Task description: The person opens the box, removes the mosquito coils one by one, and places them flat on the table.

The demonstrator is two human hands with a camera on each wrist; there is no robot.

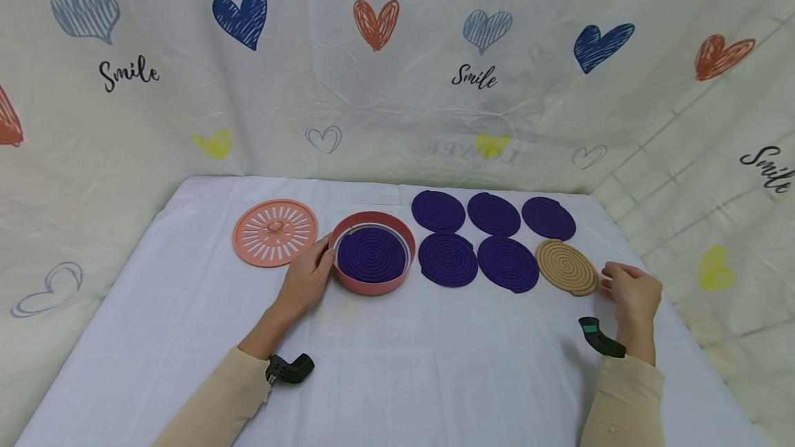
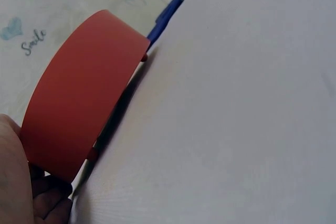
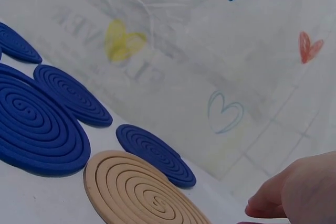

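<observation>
My left hand (image 1: 307, 277) grips the left side of a round coral-red mosquito coil holder (image 1: 376, 288), its thumb over the rim. In the left wrist view the red wall of the holder (image 2: 86, 87) leans across, fingers below it. A dark purple mosquito coil (image 1: 371, 254) lies inside. At the right, my right hand (image 1: 635, 290) is beside a tan mosquito coil (image 1: 567, 267), fingers loosely bent with nothing visible between them. The right wrist view shows the tan coil (image 3: 149, 195) apart from the visible fingers; whether hidden fingertips touch its edge I cannot tell.
Several purple coils (image 1: 448, 259) lie flat in two rows between the holder and the tan coil. Left of the holder lies a coral slotted lid (image 1: 275, 233). A white cloth (image 1: 397, 378) covers the table, and a printed curtain (image 1: 385, 88) hangs behind.
</observation>
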